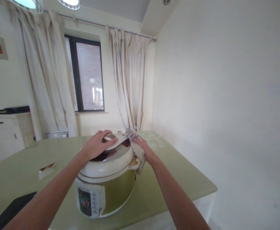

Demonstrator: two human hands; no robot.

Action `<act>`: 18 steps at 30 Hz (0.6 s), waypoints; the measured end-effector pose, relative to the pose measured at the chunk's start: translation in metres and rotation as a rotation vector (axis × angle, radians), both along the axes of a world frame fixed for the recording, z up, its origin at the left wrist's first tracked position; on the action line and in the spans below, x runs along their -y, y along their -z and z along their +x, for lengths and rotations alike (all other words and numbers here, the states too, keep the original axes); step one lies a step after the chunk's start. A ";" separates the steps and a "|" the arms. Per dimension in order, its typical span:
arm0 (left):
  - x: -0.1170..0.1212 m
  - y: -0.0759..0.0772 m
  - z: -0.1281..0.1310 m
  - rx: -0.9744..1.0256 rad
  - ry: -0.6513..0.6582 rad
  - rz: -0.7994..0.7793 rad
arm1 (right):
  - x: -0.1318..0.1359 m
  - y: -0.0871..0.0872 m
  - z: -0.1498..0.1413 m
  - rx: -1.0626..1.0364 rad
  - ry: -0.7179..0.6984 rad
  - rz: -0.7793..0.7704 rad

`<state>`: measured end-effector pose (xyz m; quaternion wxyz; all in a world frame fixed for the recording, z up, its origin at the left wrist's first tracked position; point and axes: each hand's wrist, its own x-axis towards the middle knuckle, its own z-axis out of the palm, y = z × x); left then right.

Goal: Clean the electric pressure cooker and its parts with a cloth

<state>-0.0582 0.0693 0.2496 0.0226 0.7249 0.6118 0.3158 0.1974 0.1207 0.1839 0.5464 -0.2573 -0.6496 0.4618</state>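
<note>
From the head view, a round cooker (pixel 119 191) stands upright on the green bench (pixel 178 179), close to the near edge and well apart from the far right corner. Its body is a shiny, yellowish metal that mirrors the bench, with a white base and a thick white rim. The front carries a pale control panel (pixel 92 199) with a dark picture area and small buttons, turned toward the bench's left side. The lid (pixel 125 151) is on, its top dark and glossy, crossed by a white handle (pixel 109 136) with a greyish inset.

The left hand lies over that handle, thumb on the near side and fingers around the far side. The right hand (pixel 145 149) holds a crumpled beige cloth (pixel 141 156), patterned at its top, against the right side of the lid; its fingertips are mostly hidden. The cloth hangs down past the side lug (pixel 134 161).

Bare bench runs from the cooker to the right edge and near right corner, beneath the right forearm. Toward the left edge lie a small white packet (pixel 46 172) with a brown strip and, nearer, a dark flat object (pixel 13 209) partly behind the left forearm.
</note>
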 end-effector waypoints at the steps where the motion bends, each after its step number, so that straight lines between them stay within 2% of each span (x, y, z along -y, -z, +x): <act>1: 0.000 0.000 0.000 -0.004 -0.003 0.006 | 0.001 0.009 0.001 -0.066 -0.035 -0.057; 3: 0.000 0.000 -0.001 -0.012 -0.011 0.012 | 0.005 0.027 0.002 -0.152 -0.018 -0.123; 7: 0.000 0.000 -0.001 -0.025 -0.029 0.006 | 0.027 0.077 -0.003 -0.150 0.172 -0.102; 9: -0.001 0.000 -0.001 -0.027 -0.031 0.007 | 0.051 0.109 -0.011 -0.071 0.313 -0.054; 13: -0.003 0.002 -0.002 -0.023 -0.039 0.023 | 0.121 0.168 -0.044 0.186 0.730 0.154; 15: -0.003 0.003 -0.002 -0.023 -0.043 0.028 | 0.152 0.182 -0.063 0.319 0.811 0.309; 18: -0.003 0.005 -0.004 -0.035 -0.046 0.030 | 0.177 0.176 -0.088 0.499 0.794 0.561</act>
